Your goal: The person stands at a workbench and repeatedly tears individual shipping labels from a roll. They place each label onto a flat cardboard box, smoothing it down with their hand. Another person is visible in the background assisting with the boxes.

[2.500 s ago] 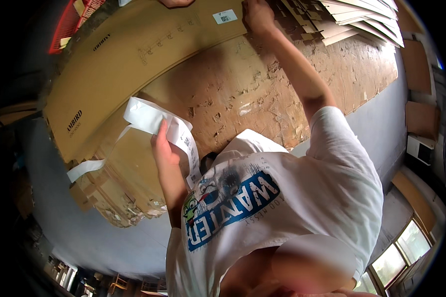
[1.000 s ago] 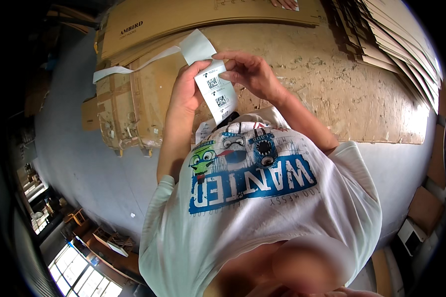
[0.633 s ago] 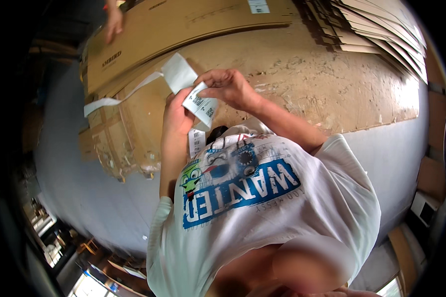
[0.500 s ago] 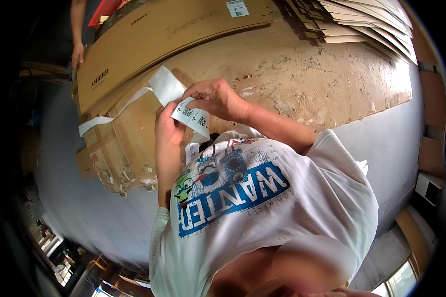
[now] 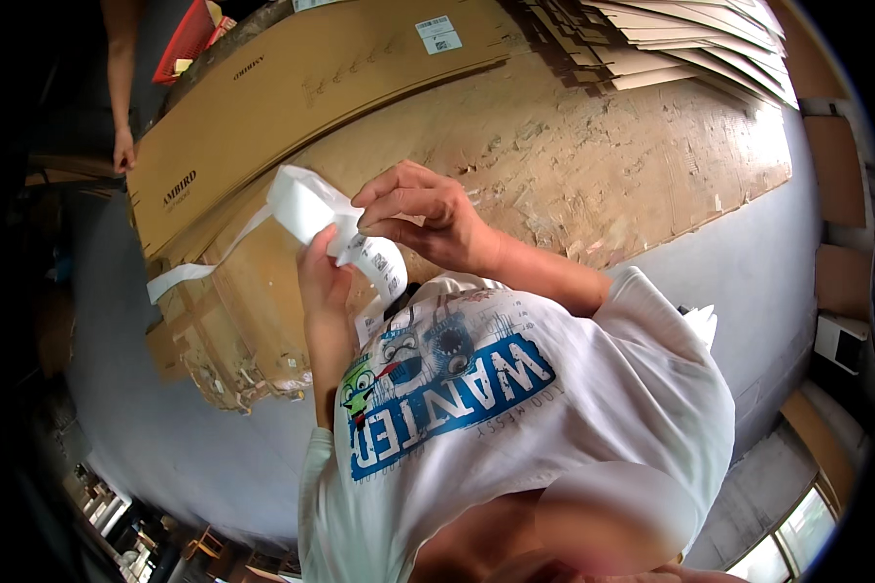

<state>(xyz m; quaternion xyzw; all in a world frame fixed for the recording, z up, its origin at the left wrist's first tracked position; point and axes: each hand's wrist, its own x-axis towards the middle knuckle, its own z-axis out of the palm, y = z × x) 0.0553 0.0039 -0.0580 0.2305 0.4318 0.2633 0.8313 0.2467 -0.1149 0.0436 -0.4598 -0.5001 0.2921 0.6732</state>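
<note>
A strip of white printed labels (image 5: pixel 384 264) runs through my left hand (image 5: pixel 327 277), whose fingers are closed around it. Beyond that hand the strip becomes a folded white part and a long plain tail (image 5: pixel 180 279) trailing left over the cardboard. My right hand (image 5: pixel 436 219) is pinched with thumb and fingertips at the strip's edge, close above my left fingers. Just what its fingertips grip is hard to see, but it seems to be a label's edge. A flat brown carton (image 5: pixel 292 92) lies beyond my hands, bearing a white label (image 5: pixel 438 35).
Another person's hand (image 5: pixel 123 151) rests at the carton's left corner. Flat cardboard sheets (image 5: pixel 671 44) are stacked at the far right. A red basket (image 5: pixel 187 44) stands at the far left. Worn, scuffed cardboard (image 5: pixel 593 165) covers the work surface.
My right hand has shifted slightly and its fingers have changed their pinch. The label strip now curls below my hands, and its folded part has dropped lower. The whole view has tilted slightly.
</note>
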